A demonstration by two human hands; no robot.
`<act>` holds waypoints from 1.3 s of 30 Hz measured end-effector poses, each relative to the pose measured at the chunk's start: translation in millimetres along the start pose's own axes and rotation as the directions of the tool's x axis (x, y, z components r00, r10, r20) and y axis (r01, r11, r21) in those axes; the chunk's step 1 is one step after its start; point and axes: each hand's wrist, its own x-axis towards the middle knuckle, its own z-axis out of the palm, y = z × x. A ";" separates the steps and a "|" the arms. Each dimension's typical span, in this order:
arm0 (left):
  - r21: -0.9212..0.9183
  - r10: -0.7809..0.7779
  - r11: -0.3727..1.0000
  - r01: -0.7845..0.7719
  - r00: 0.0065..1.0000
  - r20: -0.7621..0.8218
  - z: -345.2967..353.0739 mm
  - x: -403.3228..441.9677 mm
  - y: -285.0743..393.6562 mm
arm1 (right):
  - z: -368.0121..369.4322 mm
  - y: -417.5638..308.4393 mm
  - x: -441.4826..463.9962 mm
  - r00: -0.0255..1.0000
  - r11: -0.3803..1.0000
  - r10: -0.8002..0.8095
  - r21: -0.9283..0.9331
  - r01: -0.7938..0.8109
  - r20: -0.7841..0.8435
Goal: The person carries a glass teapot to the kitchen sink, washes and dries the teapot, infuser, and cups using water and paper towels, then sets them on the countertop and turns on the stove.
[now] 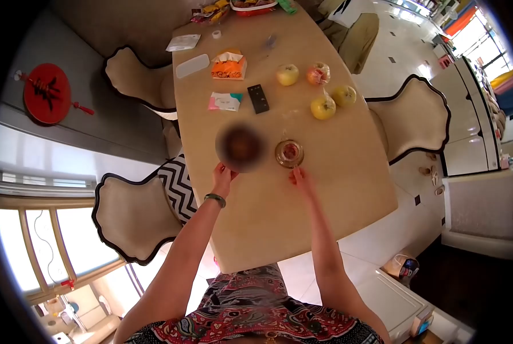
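Note:
My left hand is closed on the near rim of a dark round dish, whose surface looks blurred. To its right on the table stands a small round glass dish with something reddish in it. The fingers of my right hand are closed at the near edge of this glass dish. Beyond the two dishes lie a black rectangular object and a pink, white and teal packet.
Several yellowish fruits, one a wrapped apple, sit at the right of the table. An orange tissue pack and a translucent lid lie farther back. Chairs flank both sides. Someone's clothed legs show at the far right side.

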 end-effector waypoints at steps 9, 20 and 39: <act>-0.058 -0.057 0.997 0.053 0.995 -0.085 20.0 8.0 1.1 | -4.9 -25.8 -29.8 0.981 0.984 -0.175 0.062 0.170 0.090; -0.096 -0.225 0.962 0.254 0.944 0.243 5.3 -35.2 6.8 | -2.2 -222.8 -196.6 0.892 0.914 -0.267 -0.198 0.355 0.366; -0.938 0.303 0.306 0.163 0.917 0.258 -182.6 -447.5 261.5 | 261.3 -291.1 -476.7 0.183 0.710 -0.192 0.007 0.704 0.964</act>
